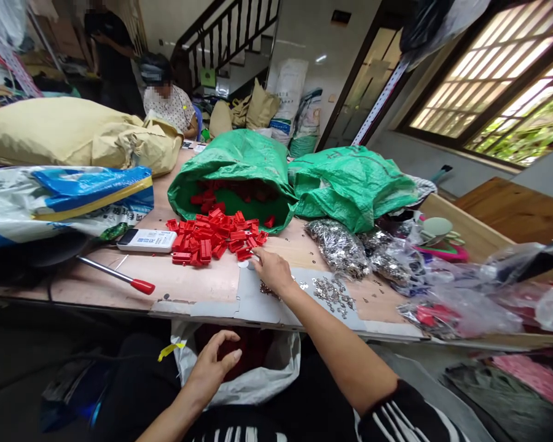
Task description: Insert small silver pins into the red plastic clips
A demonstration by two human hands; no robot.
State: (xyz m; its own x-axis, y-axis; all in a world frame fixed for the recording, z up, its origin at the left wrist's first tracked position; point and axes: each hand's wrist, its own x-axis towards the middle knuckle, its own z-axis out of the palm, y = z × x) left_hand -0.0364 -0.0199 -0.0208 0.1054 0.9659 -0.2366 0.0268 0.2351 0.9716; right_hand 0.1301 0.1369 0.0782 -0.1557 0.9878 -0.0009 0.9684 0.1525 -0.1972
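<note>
Broadly, table [212,287]: a pale, pinkish, scuffed top running crosswise in front of the person.
Open green sack [239,150]: crinkled, glossy woven plastic, lying on the table with its wide mouth facing the person; red pieces show inside.
Second green sack [345,181]: the same wrinkled material, slumped just right of the first.
White sack [281,368]: creased and pale, gaping below the table's near edge, its dark reddish contents hard to make out.
Grey sheet [251,298]: flat and smooth, partly under the right forearm.
Red heap [212,236]: glossy, hard-looking pieces at the open sack's mouth, just ahead and left of the right hand, farther from the left; spread longest side to side.
Clear bag [336,248]: thin, shiny film around silvery bits, beside the second sack.
Right hand [274,270]: the nearer one, fingertips at the heap's near right edge; whether they pinch a piece I cannot tell.
Left hand [212,362]: thumb and fingers apart, nothing visible between them, above the white sack's mouth.
Single red pieces: small, oblong, channelled blocks, their long axes pointing every way.
Loose metal bits [332,294]: tiny, silvery, scattered on the sheet.
</note>
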